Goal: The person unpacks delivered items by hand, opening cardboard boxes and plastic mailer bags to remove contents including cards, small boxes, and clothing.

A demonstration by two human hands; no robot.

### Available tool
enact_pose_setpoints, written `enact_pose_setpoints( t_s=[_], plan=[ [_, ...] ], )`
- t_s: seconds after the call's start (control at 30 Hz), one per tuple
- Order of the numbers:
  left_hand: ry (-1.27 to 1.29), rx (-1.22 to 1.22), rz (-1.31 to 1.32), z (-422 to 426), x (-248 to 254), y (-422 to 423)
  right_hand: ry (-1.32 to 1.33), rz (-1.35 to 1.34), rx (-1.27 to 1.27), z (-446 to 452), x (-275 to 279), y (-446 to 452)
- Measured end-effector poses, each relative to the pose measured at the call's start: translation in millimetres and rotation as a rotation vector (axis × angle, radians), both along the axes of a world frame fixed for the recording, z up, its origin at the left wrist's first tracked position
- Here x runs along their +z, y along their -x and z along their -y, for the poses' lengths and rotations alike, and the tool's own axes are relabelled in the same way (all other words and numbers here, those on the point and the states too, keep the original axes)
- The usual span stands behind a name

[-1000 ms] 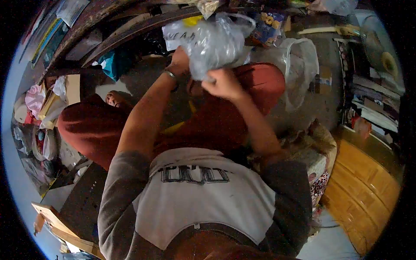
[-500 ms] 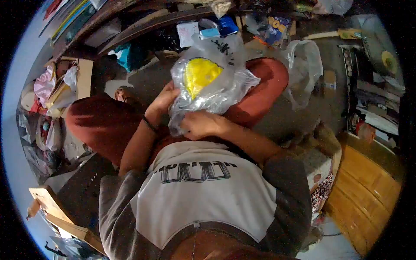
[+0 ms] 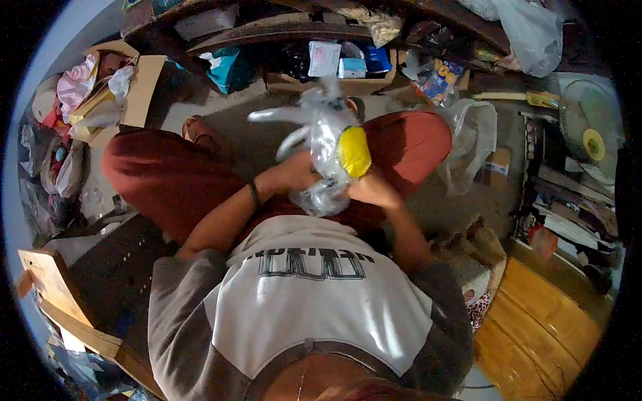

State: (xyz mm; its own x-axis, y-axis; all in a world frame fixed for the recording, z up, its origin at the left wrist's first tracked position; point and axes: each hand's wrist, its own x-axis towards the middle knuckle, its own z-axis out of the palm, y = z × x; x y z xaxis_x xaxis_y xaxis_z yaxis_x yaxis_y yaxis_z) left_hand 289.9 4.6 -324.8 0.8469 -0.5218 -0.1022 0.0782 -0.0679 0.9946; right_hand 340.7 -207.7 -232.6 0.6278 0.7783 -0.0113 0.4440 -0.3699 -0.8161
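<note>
A crumpled clear plastic bag stands over my lap between my two hands. A bright yellow patch shows on its right side; whether it is printed on the plastic or lies inside, I cannot tell. My left hand is closed on the bag's left side, its fingers partly covered by plastic. From the right, my right hand grips the bag just below the yellow patch. Loose folds of the bag stick out to the left, blurred by motion.
Another clear plastic bag lies on the floor beyond my right knee. A cardboard box with mixed items stands at far left. A fan is at the right, above a wooden panel. A low shelf runs along the back.
The bag has been bunched narrower and turned, so the yellow patch now sits farther right and lower. My right hand has moved right, and my left hand inward. The view has shifted.
</note>
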Motion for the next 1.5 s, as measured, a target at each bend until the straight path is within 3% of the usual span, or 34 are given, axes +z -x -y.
enact_pose_setpoints(
  t_s=[0.07, 0.13, 0.2, 0.27, 0.3, 0.37, 0.43, 0.47, 0.53, 0.57, 0.63, 0.7, 0.77, 0.83, 0.93, 1.1, 1.2, 1.33, 1.43, 1.5],
  plan=[
    [-0.186, 0.078, 0.222, 1.2, 2.7, 0.5, -0.028, -0.062, 0.016, -9.7, -11.9, 2.8],
    [-0.474, 0.107, 0.093, -14.0, 20.0, -0.5, -0.009, -0.050, -0.102, -12.1, -39.5, 3.6],
    [-0.464, 0.380, 0.222, -24.4, 48.4, -1.5, -0.071, -0.052, -0.267, -22.5, -58.6, -2.1],
    [-0.524, 0.716, 0.487, -31.9, 100.1, -1.5, 0.080, -0.211, -0.349, -29.9, -38.5, -21.8],
    [-0.581, 0.649, 0.587, -34.5, 126.5, -2.2, 0.227, -0.128, -0.357, -29.7, -48.4, -26.8],
    [-0.687, 0.487, 0.753, -36.4, 163.6, -3.3, 0.247, 0.122, -0.257, -33.7, -55.6, -23.0],
    [-0.538, 0.376, 0.496, -40.2, 135.1, 1.0, 0.181, 0.158, -0.081, -41.5, -51.2, -15.8],
    [-0.475, 0.337, 0.364, -42.2, 120.9, 3.0, 0.067, 0.010, -0.012, -49.4, -45.6, -11.3],
    [-0.021, 0.366, 0.020, -53.8, 82.7, 6.8, -0.230, -0.323, -0.047, -65.4, -26.0, -11.5],
    [0.173, 0.381, -0.077, -56.5, 68.9, 6.9, -0.258, -0.279, -0.137, -69.9, -29.9, -10.3],
    [0.273, 0.410, -0.194, -70.1, 53.5, 11.3, -0.310, -0.200, -0.313, -78.9, -43.2, -5.4],
    [0.361, 0.401, -0.387, -84.0, 58.6, 12.4, -0.492, -0.515, -0.539, -98.2, -65.4, -6.8],
    [0.109, 0.344, -0.346, -83.8, 51.7, 6.1, -0.841, -0.782, -0.645, -111.7, -53.4, -12.1],
    [0.026, 0.346, -0.318, -61.1, 41.3, -3.2, -0.597, -0.446, -0.685, -129.8, -72.6, -23.5],
    [0.002, 0.367, -0.321, -43.0, 38.6, -10.6, -0.286, -0.162, -0.531, -126.0, -71.5, -33.9],
    [0.057, 0.411, -0.401, -70.0, 50.0, -28.0, -0.228, 0.151, -0.322, -120.5, -30.9, -48.1],
    [0.037, 0.408, -0.414, -74.5, 53.0, -41.0, -0.452, -0.030, -0.454, -101.9, -11.9, -60.0],
    [0.018, 0.396, -0.428, -62.3, 48.1, -60.5, -0.541, -0.339, -0.338, -92.4, -29.5, -72.5],
    [0.009, 0.365, -0.443, -45.8, 53.0, -72.1, -0.474, -0.474, -0.521, -85.7, -51.1, -71.6],
    [0.007, 0.345, -0.464, -26.8, 57.5, -78.8, -0.040, -0.449, -0.614, -74.7, -47.2, -84.1]
  ],
)
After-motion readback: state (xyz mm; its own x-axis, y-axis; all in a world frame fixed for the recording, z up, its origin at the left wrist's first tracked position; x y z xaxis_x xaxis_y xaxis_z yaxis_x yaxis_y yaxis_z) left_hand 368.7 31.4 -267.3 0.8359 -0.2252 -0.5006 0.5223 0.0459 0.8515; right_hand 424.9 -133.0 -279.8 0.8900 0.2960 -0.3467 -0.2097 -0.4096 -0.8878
